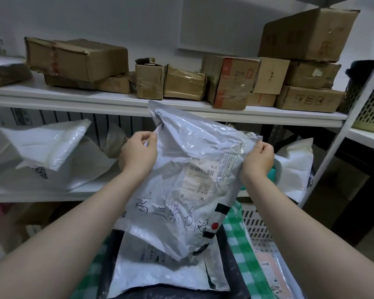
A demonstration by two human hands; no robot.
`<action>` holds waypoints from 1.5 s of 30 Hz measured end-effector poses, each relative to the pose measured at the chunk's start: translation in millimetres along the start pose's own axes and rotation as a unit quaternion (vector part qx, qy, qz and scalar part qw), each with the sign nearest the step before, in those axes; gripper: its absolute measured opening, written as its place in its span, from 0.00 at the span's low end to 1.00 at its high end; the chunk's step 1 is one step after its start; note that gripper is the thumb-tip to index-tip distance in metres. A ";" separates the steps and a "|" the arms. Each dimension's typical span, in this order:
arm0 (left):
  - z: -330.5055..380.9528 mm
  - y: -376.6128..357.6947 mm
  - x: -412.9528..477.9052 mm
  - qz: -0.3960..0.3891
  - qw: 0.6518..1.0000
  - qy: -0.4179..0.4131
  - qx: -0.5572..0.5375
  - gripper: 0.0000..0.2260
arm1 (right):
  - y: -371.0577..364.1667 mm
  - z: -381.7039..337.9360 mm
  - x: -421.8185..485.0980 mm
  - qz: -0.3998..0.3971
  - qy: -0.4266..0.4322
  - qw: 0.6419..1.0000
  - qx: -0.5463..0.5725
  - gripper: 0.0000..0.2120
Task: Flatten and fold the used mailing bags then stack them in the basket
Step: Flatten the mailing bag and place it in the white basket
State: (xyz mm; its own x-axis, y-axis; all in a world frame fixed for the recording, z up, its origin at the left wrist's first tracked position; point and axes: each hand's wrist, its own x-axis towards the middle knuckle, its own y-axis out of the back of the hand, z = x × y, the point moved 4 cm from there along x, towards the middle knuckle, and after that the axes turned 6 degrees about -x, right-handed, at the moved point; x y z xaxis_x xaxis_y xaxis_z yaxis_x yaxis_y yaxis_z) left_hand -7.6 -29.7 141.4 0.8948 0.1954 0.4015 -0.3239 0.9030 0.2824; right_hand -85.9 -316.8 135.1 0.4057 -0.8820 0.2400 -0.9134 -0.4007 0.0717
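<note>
A crumpled white mailing bag (188, 169) with a shipping label and black handwriting hangs in the air in front of the shelves. My left hand (138, 152) pinches its upper left edge. My right hand (258, 157) pinches its upper right edge. Under it, other bags lie stacked: a white one (160, 270) on a dark one (229, 244), with a green checked bag (242, 244) beside them. A white slotted basket (255, 225) stands at the lower right with a pinkish mailer (272, 275) in it.
White metal shelving (95, 100) holds several cardboard boxes (78, 59) on the top level. More white mailing bags (50, 143) lie on the middle shelf at left, another white mailing bag (296, 165) at right. A perforated bin (369, 108) sits at far right.
</note>
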 end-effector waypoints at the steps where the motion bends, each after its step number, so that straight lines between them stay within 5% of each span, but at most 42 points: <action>1: -1.6 0.1 0.9 -0.005 1.000 -0.015 0.009 0.16 | -0.5 2.5 1.3 -0.003 0.000 1.000 -0.016 0.11; 6: -16.8 2.7 5.0 -0.030 0.999 0.011 0.010 0.20 | -0.9 16.4 8.7 -0.018 -0.038 0.996 -0.085 0.12; 15: -45.5 3.0 3.5 0.007 0.998 0.064 0.000 0.12 | -11.7 44.7 9.1 -0.067 -0.114 0.986 -0.105 0.14; 20: -60.2 1.7 7.5 0.022 0.995 0.094 -0.026 0.07 | -16.7 61.0 -13.1 -0.273 -0.244 0.928 -0.075 0.27; 23: -67.9 -0.6 4.1 0.037 0.994 0.097 -0.041 0.06 | -16.9 76.6 -35.4 -0.401 -0.213 0.881 -0.133 0.13; 26: -76.1 -1.6 2.2 0.030 0.995 0.085 -0.039 0.05 | -20.0 89.0 -35.6 -0.360 -0.163 0.912 -0.115 0.05; 31: -85.4 7.9 8.1 0.052 0.996 0.077 0.003 0.06 | -29.2 88.8 -20.5 -0.291 -0.105 0.939 -0.148 0.08; 37: -131.5 3.4 -25.0 -0.039 0.967 0.208 0.141 0.26 | -30.3 127.0 -41.6 -0.362 -0.106 0.906 -0.194 0.10; 41: -166.1 -5.6 -63.3 -0.119 0.933 0.287 0.181 0.30 | -21.1 152.9 -69.7 -0.409 -0.118 0.881 -0.207 0.17; 45: -183.2 -7.1 -76.2 -0.113 0.939 0.264 0.191 0.28 | -12.0 175.6 -90.6 -0.465 -0.162 0.835 -0.245 0.15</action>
State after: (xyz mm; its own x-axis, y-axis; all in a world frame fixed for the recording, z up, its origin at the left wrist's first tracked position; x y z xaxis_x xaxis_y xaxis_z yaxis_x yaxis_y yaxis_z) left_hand -17.2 19.2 -50.8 0.9491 0.2685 -0.1649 -0.1041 0.7612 0.6401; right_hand -105.9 -275.7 -57.5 0.8629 -0.2975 -0.4085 -0.0691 -0.8701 0.4880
